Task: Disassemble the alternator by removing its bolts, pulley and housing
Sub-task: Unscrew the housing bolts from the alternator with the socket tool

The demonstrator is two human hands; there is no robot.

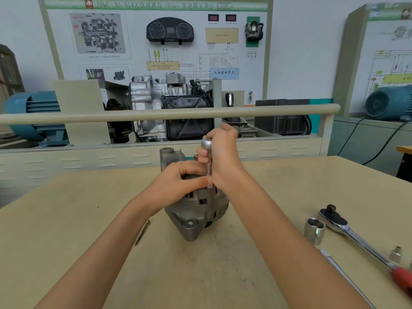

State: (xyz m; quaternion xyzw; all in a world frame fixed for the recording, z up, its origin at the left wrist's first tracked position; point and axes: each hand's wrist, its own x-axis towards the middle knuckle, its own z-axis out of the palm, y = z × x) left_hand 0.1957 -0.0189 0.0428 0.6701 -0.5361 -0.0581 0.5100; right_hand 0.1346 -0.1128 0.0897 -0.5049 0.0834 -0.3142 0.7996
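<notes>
The grey alternator stands on the beige table in the middle of the view, a mounting lug with a threaded hole facing me. My left hand grips its top. My right hand grips a small silver ratchet whose extension bar stands upright, its lower end on the alternator's top edge beside my left thumb. The bolt under the bar is hidden.
At the right lie a large socket, a big ratchet with a red handle, a small socket and a flat metal tool. A thin rod lies under my left forearm. A training bench with a rail stands behind.
</notes>
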